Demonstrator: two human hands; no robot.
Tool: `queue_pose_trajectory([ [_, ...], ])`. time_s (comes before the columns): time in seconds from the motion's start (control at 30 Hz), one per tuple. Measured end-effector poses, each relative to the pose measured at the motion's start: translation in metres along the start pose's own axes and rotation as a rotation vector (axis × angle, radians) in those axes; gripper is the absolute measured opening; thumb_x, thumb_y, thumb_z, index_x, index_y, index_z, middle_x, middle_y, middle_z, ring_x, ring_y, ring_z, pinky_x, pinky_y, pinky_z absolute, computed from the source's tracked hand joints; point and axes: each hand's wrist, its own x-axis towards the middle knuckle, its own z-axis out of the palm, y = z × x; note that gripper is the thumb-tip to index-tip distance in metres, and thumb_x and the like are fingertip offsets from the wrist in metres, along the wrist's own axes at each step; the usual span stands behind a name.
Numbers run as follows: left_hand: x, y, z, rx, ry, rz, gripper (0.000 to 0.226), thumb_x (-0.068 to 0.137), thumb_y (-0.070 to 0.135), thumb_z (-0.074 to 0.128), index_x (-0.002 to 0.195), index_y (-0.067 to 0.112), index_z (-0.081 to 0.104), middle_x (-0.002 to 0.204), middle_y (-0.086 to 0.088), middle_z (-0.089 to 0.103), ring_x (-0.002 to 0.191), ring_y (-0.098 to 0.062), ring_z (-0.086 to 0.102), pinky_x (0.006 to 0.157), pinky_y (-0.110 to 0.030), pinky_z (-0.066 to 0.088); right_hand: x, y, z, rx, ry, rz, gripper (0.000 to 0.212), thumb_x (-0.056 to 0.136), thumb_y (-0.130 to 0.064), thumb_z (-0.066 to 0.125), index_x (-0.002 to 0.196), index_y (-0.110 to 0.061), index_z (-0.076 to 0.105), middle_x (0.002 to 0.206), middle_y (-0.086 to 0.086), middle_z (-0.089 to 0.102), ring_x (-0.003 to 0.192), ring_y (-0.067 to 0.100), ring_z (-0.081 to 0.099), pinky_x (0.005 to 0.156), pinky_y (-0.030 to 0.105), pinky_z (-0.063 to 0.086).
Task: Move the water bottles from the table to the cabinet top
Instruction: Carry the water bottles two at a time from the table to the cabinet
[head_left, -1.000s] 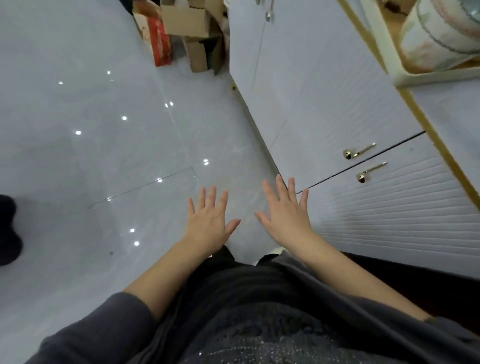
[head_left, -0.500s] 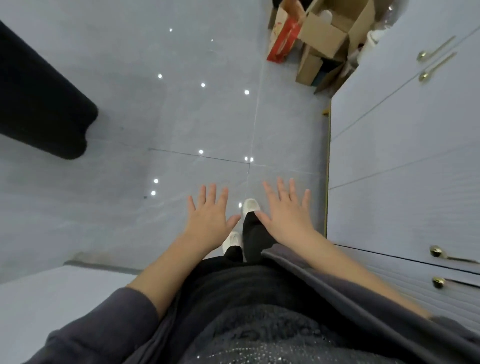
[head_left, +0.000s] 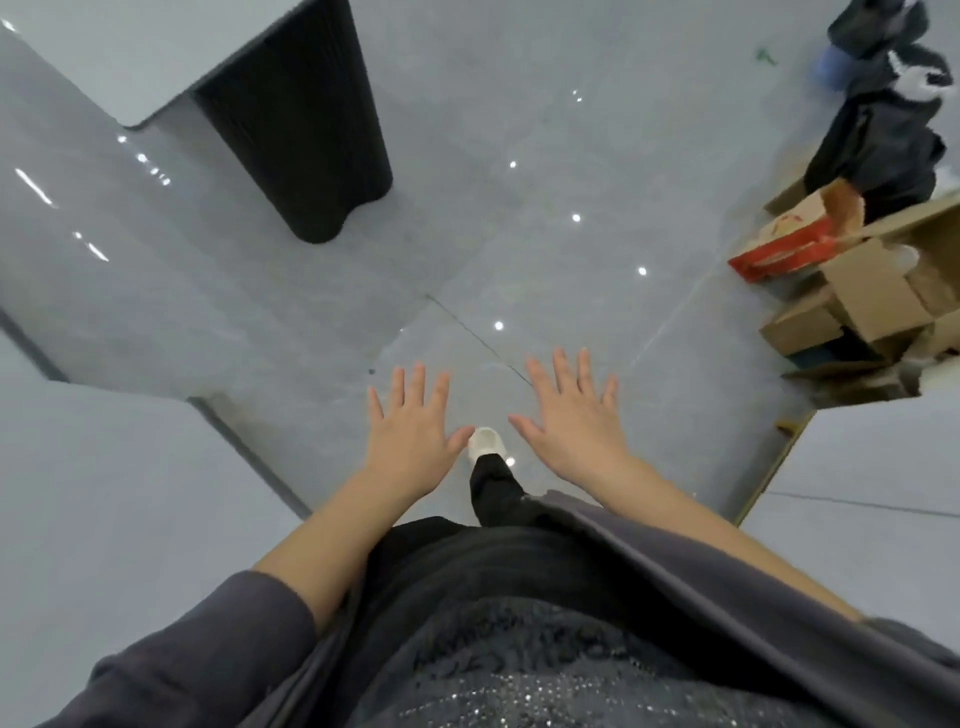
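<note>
My left hand (head_left: 410, 426) and my right hand (head_left: 574, 418) hover side by side over the grey floor, palms down, fingers spread, holding nothing. No water bottle shows in the view. A corner of a grey tabletop (head_left: 93, 493) lies at the lower left, and another grey tabletop (head_left: 67, 57) with a black ribbed base (head_left: 306, 130) stands at the upper left. The white cabinet (head_left: 883, 467) fills the right edge; only its front shows.
Several cardboard boxes (head_left: 857, 306) and a red box (head_left: 779, 249) are piled on the floor at the right. A dark-clothed person (head_left: 883, 114) crouches at the upper right. My white shoe (head_left: 485, 441) steps on the glossy tile between my hands.
My view has swung left, away from the cabinet doors. The cabinet slid to the right edge, the tables and black base came into view. Both hands stayed spread and empty.
</note>
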Motion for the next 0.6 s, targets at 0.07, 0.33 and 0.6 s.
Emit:
queue_pose_trajectory([
  [0.07, 0.009, -0.006, -0.009, -0.045, 0.014, -0.074, 0.076, 0.098, 0.060, 0.028, 0.156, 0.020, 0.000, 0.164, -0.010, -0.006, 0.150, -0.031, -0.009, 0.119, -0.057, 0.000, 0.022, -0.007, -0.015, -0.051, -0.021, -0.079, 0.075, 0.101, -0.056, 0.033, 0.158, -0.025, -0.003, 0.166, 0.010, -0.009, 0.151, 0.036, -0.015, 0.118, 0.063, -0.003],
  [0.33, 0.018, -0.043, -0.032, -0.201, 0.069, -0.344, 0.077, 0.097, 0.060, 0.030, 0.156, 0.021, 0.001, 0.164, -0.009, -0.006, 0.150, -0.031, -0.009, 0.119, -0.058, 0.002, 0.086, -0.060, -0.050, -0.201, -0.070, -0.338, 0.076, 0.100, -0.057, 0.035, 0.158, -0.026, -0.003, 0.166, 0.010, -0.010, 0.150, 0.036, -0.016, 0.117, 0.062, -0.004],
  [0.6, 0.039, -0.113, -0.059, -0.280, 0.124, -0.457, 0.075, 0.098, 0.059, 0.029, 0.156, 0.021, 0.002, 0.164, -0.010, -0.006, 0.150, -0.031, -0.009, 0.118, -0.058, 0.001, 0.143, -0.137, -0.071, -0.295, -0.045, -0.477, 0.076, 0.099, -0.059, 0.034, 0.158, -0.027, -0.003, 0.166, 0.010, -0.009, 0.151, 0.037, -0.014, 0.117, 0.063, -0.003],
])
